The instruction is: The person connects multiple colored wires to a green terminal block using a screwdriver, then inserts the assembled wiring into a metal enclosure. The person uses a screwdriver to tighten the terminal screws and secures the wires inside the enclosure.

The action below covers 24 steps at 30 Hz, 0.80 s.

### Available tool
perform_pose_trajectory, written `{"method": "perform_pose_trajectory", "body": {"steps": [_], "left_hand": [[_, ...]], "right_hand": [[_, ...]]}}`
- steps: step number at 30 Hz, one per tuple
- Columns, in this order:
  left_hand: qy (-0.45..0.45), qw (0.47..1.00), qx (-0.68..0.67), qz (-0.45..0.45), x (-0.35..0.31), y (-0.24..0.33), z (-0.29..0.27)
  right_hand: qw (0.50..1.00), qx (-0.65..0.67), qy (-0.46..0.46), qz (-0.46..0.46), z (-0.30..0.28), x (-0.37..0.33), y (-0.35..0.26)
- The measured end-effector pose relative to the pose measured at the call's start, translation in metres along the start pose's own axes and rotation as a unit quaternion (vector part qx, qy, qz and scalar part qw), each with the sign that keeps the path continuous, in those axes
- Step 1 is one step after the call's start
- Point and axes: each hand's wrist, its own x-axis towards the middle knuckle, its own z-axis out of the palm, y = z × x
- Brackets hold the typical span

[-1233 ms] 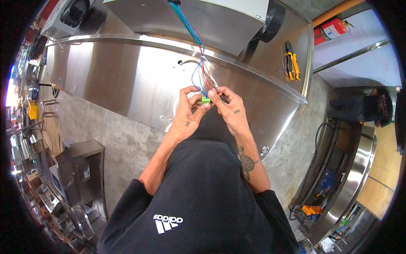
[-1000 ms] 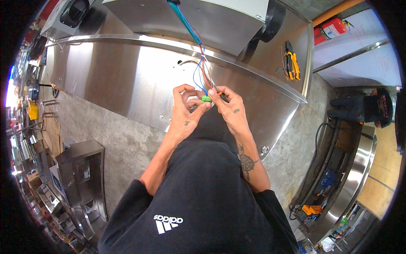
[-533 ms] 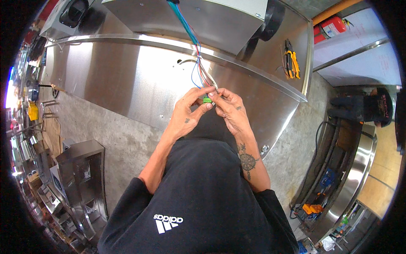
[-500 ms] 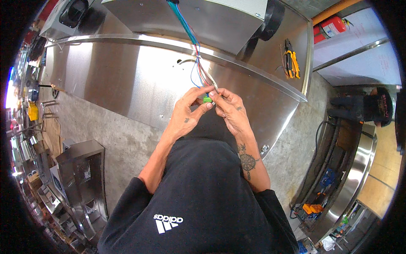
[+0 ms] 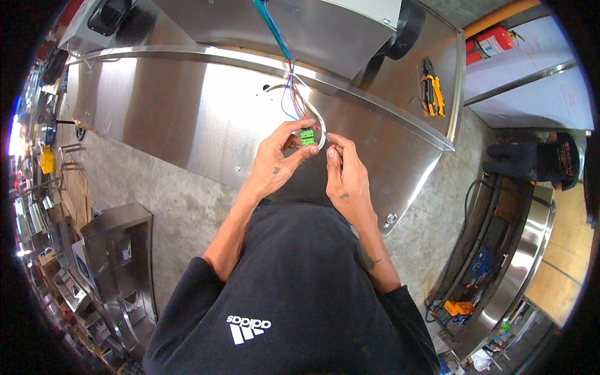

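Between the thumb and fingers of my left hand [image 5: 275, 154] is a small green terminal block [image 5: 307, 138]. My right hand [image 5: 347, 174] is pinched closed just to the right of it, apart from the block. A thin dark piece shows at its fingertips, too small to name. Red and blue wires [image 5: 285, 103] hang from a teal sleeved bundle [image 5: 272, 30] down to the block. A white cable [image 5: 320, 116] curves past on the right, ending close to the right fingertips.
Under the hands lies a stainless steel panel [image 5: 165, 115] with a raised edge. Yellow-and-black pliers [image 5: 432, 90] rest on the steel at the upper right. A red fire extinguisher [image 5: 490, 44] lies beyond. At the far right is another person [image 5: 531, 159]. A steel cabinet [image 5: 119, 250] stands lower left.
My right hand has drawn away from the terminal block, to the right and slightly down. More of the green block shows now, still in my left hand.
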Motion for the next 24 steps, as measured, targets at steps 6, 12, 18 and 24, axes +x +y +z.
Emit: {"method": "perform_pose_trajectory", "body": {"steps": [6, 12, 18, 24], "left_hand": [[-0.01, 1.0, -0.024, -0.005, 0.002, 0.0, 0.0], [-0.008, 1.0, -0.022, -0.001, 0.0, 0.002, -0.002], [-0.007, 1.0, 0.003, 0.017, 0.0, 0.004, -0.003], [-0.002, 0.999, 0.034, 0.043, 0.002, 0.005, -0.002]], "right_hand": [[0.999, 0.018, 0.02, -0.022, 0.002, -0.007, -0.002], [0.988, -0.052, 0.051, -0.134, 0.004, -0.004, 0.005], [0.984, -0.08, 0.056, -0.147, 0.004, -0.002, 0.004], [0.982, -0.086, 0.061, -0.155, 0.004, -0.002, 0.002]]}}
